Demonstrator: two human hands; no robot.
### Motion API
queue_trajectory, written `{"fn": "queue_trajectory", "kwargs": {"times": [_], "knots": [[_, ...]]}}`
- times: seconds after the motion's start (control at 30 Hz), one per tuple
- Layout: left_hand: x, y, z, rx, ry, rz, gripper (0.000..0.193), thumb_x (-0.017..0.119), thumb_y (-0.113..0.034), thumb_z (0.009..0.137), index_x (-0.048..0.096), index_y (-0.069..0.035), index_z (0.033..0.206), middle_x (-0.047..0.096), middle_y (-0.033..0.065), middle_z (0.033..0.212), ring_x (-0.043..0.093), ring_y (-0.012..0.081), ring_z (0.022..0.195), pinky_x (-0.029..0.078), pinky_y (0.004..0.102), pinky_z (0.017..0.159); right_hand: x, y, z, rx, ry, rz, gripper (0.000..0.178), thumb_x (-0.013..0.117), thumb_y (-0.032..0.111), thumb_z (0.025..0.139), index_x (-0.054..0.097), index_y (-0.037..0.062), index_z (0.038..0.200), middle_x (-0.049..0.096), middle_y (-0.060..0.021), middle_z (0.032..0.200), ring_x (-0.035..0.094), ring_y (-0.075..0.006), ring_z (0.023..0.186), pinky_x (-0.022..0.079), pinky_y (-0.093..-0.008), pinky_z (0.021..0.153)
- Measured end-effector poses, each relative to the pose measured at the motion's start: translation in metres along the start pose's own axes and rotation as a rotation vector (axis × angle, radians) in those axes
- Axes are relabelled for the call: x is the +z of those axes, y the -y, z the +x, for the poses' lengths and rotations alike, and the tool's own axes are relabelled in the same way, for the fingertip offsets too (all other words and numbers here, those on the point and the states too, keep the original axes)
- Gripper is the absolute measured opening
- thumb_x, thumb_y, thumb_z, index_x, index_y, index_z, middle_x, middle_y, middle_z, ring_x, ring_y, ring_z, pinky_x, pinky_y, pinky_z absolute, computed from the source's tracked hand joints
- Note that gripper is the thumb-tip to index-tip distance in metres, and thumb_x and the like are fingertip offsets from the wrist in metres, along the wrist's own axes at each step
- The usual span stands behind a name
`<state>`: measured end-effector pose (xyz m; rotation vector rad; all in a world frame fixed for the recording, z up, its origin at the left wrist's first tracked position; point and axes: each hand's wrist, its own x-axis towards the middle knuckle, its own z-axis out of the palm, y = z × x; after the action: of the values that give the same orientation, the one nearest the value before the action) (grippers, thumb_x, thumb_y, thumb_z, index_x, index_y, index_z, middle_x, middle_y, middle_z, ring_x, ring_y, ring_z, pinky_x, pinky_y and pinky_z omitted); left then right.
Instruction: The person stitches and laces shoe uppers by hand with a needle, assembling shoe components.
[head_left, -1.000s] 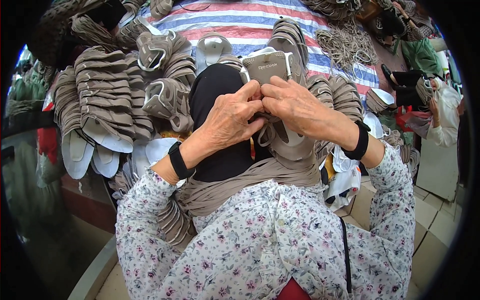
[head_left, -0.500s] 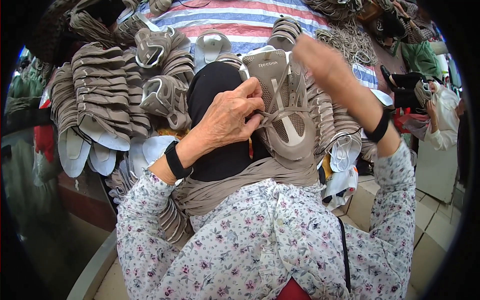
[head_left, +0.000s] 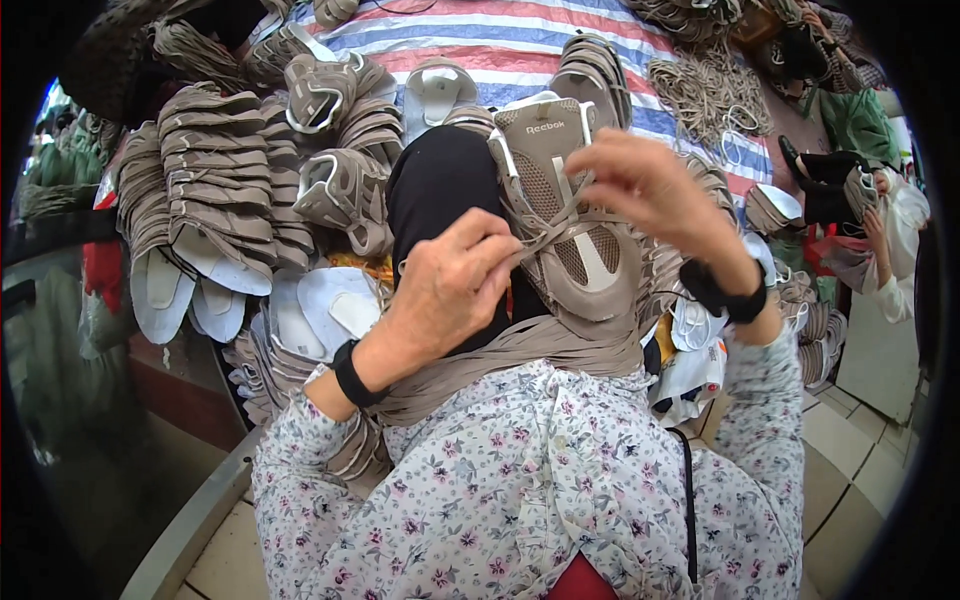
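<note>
A taupe mesh shoe upper (head_left: 575, 265) with a white tongue stands toe-down in front of me, resting against a black shoe form (head_left: 440, 185). My left hand (head_left: 450, 290) presses on the form and pinches a taupe shoelace (head_left: 545, 232) at the eyelets. My right hand (head_left: 650, 190) is raised at the upper's right side and holds the other run of the lace, pulled taut. Both wrists wear black bands below floral sleeves. A taupe scarf (head_left: 520, 350) lies under the shoe.
Stacks of taupe shoe uppers (head_left: 215, 190) and white insoles (head_left: 165, 290) are piled at the left. A striped tarp (head_left: 540, 40) lies behind, with a bundle of laces (head_left: 710, 90) at the upper right. Another person (head_left: 890, 240) sits at the far right. Tiled floor is below.
My right hand has left my left hand and moved up and to the right, drawing the lace out. The left hand stays on the shoe.
</note>
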<state>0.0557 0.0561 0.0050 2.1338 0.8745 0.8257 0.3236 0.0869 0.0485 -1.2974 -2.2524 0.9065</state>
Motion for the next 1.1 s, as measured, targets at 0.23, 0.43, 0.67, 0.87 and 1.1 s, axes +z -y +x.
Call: {"fn": "queue_trajectory", "kwargs": {"times": [0.23,0.43,0.67,0.87,1.1], "knots": [[0.017,-0.005,-0.016,-0.147,0.056,0.118,0.008,0.060,-0.001,0.090,0.067,0.002,0.093,0.065,0.0162,0.081,0.063,0.0343,0.067,0.048,0.0413,0.059,0.030,0.006,-0.009,-0.082,-0.116,-0.215,0.012,0.063,-0.001,0.086,0.053,-0.0011,0.093,0.050,-0.0132,0.091,0.058,-0.0343,0.077,0.046,-0.0412,0.066],[0.016,-0.009,-0.013,-0.367,0.200,0.153,0.019,0.059,-0.011,0.093,0.066,0.004,0.084,0.053,0.0151,0.059,0.055,0.0280,0.051,0.041,0.0389,0.052,0.039,0.000,-0.016,-0.100,-0.165,-0.319,0.012,0.063,0.000,0.085,0.052,-0.0003,0.089,0.049,-0.0121,0.089,0.060,-0.0333,0.073,0.046,-0.0416,0.061],[0.005,-0.006,-0.017,-0.556,0.015,-0.440,0.019,0.072,-0.012,0.090,0.072,-0.001,0.105,0.035,-0.0087,0.060,0.029,0.0031,0.055,0.025,0.0243,0.049,0.037,-0.007,-0.008,-0.081,-0.292,-0.363,0.011,0.063,0.001,0.084,0.052,-0.0001,0.087,0.048,-0.0126,0.086,0.058,-0.0323,0.068,0.045,-0.0408,0.057],[0.002,-0.002,-0.016,-0.478,0.153,-0.353,0.021,0.073,-0.010,0.089,0.073,0.000,0.107,0.037,-0.0069,0.061,0.031,0.0037,0.056,0.027,0.0245,0.049,0.028,-0.020,0.001,-0.068,-0.336,-0.314,0.009,0.062,0.003,0.086,0.054,0.0003,0.087,0.049,-0.0109,0.085,0.056,-0.0276,0.066,0.046,-0.0378,0.059],[-0.002,0.001,-0.011,-0.360,0.211,-0.356,0.013,0.072,-0.007,0.086,0.074,0.002,0.095,0.058,0.0039,0.076,0.051,0.0081,0.057,0.041,0.0261,0.051,-0.001,-0.065,0.014,-0.074,-0.483,-0.374,0.008,0.062,0.003,0.085,0.055,-0.0007,0.083,0.052,-0.0096,0.080,0.055,-0.0234,0.067,0.046,-0.0345,0.061]]}}
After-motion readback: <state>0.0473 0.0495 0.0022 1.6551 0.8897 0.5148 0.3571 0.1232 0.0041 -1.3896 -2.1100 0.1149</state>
